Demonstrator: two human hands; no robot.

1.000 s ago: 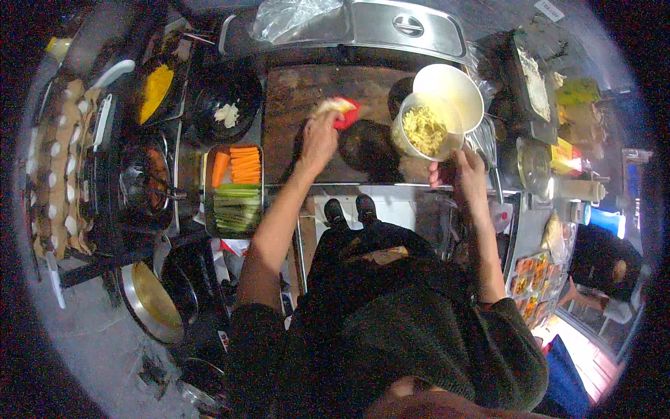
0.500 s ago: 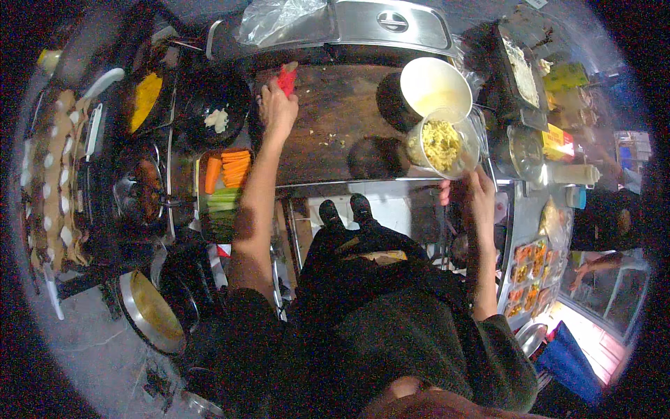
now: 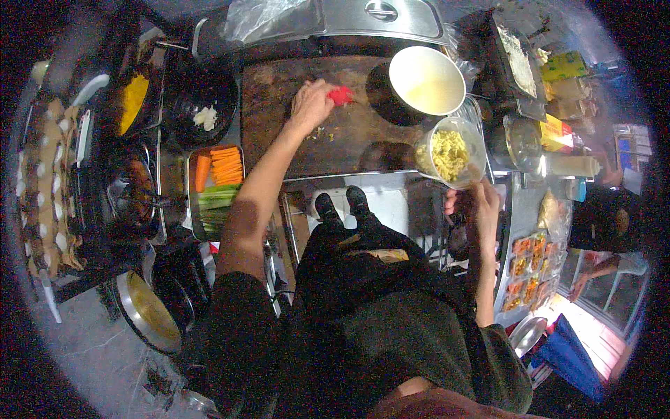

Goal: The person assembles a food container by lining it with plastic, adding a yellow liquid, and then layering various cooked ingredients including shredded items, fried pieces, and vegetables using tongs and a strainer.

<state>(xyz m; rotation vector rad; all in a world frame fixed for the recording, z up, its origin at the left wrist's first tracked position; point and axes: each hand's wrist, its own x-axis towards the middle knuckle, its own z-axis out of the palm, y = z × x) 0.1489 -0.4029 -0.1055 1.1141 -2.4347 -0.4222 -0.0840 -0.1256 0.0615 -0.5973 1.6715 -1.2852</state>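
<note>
My left hand [image 3: 313, 105] reaches over the brown cutting board [image 3: 272, 140], its fingers closed on a small bright red piece [image 3: 340, 96] whose kind is unclear. Pale crumbs lie on the wood just in front of that hand. At the board's front right corner, my right hand [image 3: 481, 202] grips the near rim of a clear tub [image 3: 423, 162] that tilts toward me. Chopped yellow food [image 3: 449, 155] fills part of the tub. Behind the tub stands a white bowl [image 3: 426, 77] with a pale yellow film inside.
Carrot and celery sticks fill a tray [image 3: 190, 174] left of the board, with a black bowl [image 3: 183, 129] behind it. Lidded steel pans [image 3: 412, 24] line the back. Packed food boxes [image 3: 529, 269] sit at right, and another person's arm [image 3: 593, 274] shows beyond them.
My left hand has swept right and nearer across the board with the red piece. The tub in my right hand has tipped more toward me and shifted slightly away from the bowl.
</note>
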